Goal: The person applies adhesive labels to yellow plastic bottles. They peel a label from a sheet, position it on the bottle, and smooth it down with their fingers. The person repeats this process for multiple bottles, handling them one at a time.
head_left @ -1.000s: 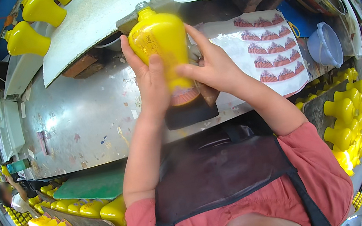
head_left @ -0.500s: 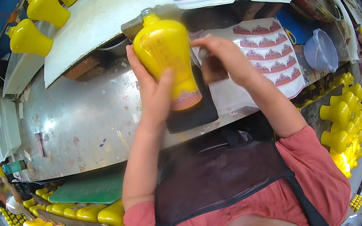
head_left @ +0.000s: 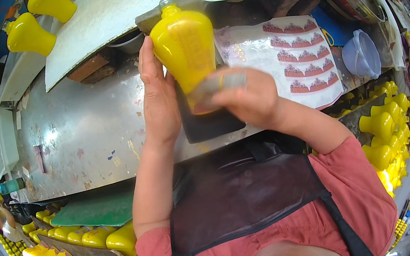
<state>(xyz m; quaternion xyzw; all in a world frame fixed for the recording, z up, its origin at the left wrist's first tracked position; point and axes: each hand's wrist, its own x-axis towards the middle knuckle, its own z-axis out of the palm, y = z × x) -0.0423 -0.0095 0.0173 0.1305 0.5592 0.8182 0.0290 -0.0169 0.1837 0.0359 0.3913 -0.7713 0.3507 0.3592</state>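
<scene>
A glossy yellow vase-shaped bottle point(head_left: 185, 41) with a bare glassy neck lies in front of me, its neck against a grey block and its base over a black pad point(head_left: 210, 127). Faint reddish printing shows on its upper side. Along the bottle's left side my left hand point(head_left: 158, 100) lies with fingers stretched out, touching it. My right hand point(head_left: 252, 92) is closed around a small grey flat piece point(head_left: 234, 81), blurred by motion, over the bottle's lower end. To the right is a sheet of decals point(head_left: 305, 55) with pink crown-like bands.
A metal tabletop point(head_left: 83, 119) carries paint flecks and scraps. Beyond it a white board point(head_left: 100, 17) rests on bricks point(head_left: 89, 71). A lilac bucket point(head_left: 361, 56) stands right. Yellow bottles line racks on both sides; a green board point(head_left: 93, 211) lies lower left.
My right hand has moved from beside the bottle down onto its lower end, covering the pink band there. My left hand's fingers have straightened along the bottle's side.
</scene>
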